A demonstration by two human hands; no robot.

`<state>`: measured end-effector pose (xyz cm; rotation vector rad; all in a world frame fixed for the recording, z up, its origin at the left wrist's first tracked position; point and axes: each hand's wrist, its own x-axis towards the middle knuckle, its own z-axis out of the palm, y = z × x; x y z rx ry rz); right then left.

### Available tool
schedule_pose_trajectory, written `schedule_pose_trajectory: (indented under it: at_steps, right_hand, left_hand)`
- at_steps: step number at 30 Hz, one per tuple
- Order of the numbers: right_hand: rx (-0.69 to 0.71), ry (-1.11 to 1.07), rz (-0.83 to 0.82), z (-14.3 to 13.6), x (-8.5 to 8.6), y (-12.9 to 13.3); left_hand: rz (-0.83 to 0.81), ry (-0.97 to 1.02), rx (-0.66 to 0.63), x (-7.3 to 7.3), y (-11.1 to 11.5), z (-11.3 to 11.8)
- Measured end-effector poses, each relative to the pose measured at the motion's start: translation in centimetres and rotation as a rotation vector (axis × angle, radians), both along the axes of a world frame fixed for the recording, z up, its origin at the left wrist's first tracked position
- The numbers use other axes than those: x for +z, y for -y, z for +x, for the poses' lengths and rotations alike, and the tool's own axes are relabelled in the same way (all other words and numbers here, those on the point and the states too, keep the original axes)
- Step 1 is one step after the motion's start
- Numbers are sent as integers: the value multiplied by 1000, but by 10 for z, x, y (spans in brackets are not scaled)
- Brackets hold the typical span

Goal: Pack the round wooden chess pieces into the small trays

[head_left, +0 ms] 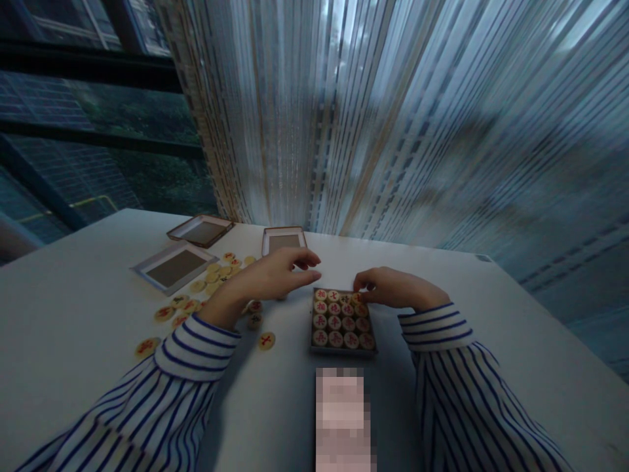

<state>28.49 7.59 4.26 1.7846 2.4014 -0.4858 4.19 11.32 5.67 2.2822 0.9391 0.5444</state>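
A small square box [344, 353] of Chinese chess pieces stands on the white table, filled with rows of round wooden pieces, most with red characters. At its far right corner, the bent fingers of my right hand [393, 286] are closed on a Chinese chess piece [357, 298] that lies in the box. My left hand [275, 274] hovers to the upper left of the box, thumb and fingers apart, with nothing visible in it. Loose pieces [212, 275] lie heaped beyond and around my left wrist, which hides some. One red-marked piece [266, 341] lies alone nearer me.
Three shallow trays or lids lie at the back left: a brown-rimmed one [171, 234], a white-rimmed one [140, 269] and another [266, 241] partly behind my left hand. A string curtain [304, 131] hangs behind the table [491, 341]. A blurred, pixelated patch [341, 419] covers the near middle.
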Motion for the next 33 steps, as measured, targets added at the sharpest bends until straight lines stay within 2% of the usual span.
schedule_pose_trajectory:
  at_steps: [15,17,23,28,33]
  right_hand:
    - [-2,-11,-6,0,0,0]
    - [-16,-31,44,1,3,2]
    - [-57,-57,401,-4,20,8]
    - [-57,-36,488,-10,30,15]
    - [-53,-46,529,-15,42,24]
  left_hand:
    - [20,-29,-13,2,1,0]
    - [29,-30,-11,1,0,0]
    - [106,-19,41,1,-2,1]
    - [178,-18,73,5,-1,0]
    - [218,22,110,16,5,-5]
